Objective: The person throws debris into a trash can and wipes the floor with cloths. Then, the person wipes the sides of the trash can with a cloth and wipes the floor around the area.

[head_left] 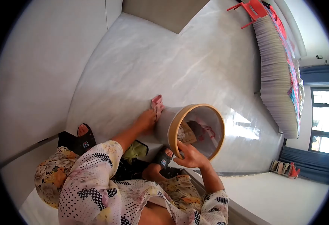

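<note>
A grey waste bin (167, 122) with a tan rim is tilted, its open mouth toward the right. Brown cardboard-like pieces and pink and white scraps show inside. My right hand (190, 155) is closed on the lower edge of the rim, the thumb over it. Beside the bin's base, my left hand (147, 119) is closed on a crumpled pink cloth (157, 103), whose end sticks out past the fingers. Part of the left fingers is hidden.
Dark slippers (86, 139) are on my feet, with a green item (136, 149) between them. A bed (278, 75) and red chair (255, 10) stand at the upper right. A cabinet corner (164, 13) juts in above. A small rack (282, 167) sits near the curtain.
</note>
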`<state>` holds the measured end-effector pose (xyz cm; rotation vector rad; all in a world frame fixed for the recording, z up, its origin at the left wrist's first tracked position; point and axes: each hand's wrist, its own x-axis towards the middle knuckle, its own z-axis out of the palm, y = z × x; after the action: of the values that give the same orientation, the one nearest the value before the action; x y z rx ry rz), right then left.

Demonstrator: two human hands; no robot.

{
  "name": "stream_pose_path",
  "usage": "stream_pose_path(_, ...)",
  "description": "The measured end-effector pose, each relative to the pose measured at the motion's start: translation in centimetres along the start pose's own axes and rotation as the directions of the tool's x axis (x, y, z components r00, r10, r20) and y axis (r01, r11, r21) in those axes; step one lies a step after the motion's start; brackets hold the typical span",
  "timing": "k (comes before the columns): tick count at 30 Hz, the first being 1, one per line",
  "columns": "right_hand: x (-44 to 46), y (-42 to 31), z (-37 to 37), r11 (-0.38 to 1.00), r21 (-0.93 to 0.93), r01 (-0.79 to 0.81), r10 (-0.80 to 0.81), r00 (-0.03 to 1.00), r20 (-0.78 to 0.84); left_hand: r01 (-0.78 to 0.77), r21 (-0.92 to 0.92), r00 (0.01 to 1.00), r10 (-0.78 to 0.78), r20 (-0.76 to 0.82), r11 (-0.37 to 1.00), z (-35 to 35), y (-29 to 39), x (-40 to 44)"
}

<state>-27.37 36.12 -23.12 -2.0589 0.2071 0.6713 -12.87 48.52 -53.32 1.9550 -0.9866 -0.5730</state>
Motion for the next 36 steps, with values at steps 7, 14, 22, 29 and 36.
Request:
stream_pose_path(7, 2.4, 1.4, -1.5, 0.946, 0.321, -0.050, 0.155, 0.939, -0.308, -0.018, -0.200, 0.996, 0.001, -0.087, 0.980, 1.8, -1.3, -0.8)
stream_pose_path(14, 5.7, 0.2, 0.0, 0.952, 0.220, -0.214, 0.289, 0.864, -0.412, -0.016, -0.455, 0.990, -0.051, -0.133, 0.890, -6.4, 12.0, -1.5)
stream_pose_path(22, -0.5, 0.6, 0.1, 0.977, 0.161, -0.143, 0.170, 0.970, -0.171, -0.326, -0.168, 0.932, 0.286, -0.221, 0.930, -2.3, 7.4, 2.0)
stream_pose_path(29, -2.4, 1.4, -1.4, 0.982, 0.148, -0.114, 0.131, 0.985, -0.113, 0.183, -0.166, 0.983, -0.183, 0.013, 0.969, 1.0, 0.9, 0.0)
stream_pose_path(36, -3.0, 1.4, -1.7, 0.980, 0.163, -0.117, 0.137, 0.983, -0.121, -0.346, -0.313, 0.938, 0.327, -0.116, 0.884, -9.1, 14.3, 3.8)
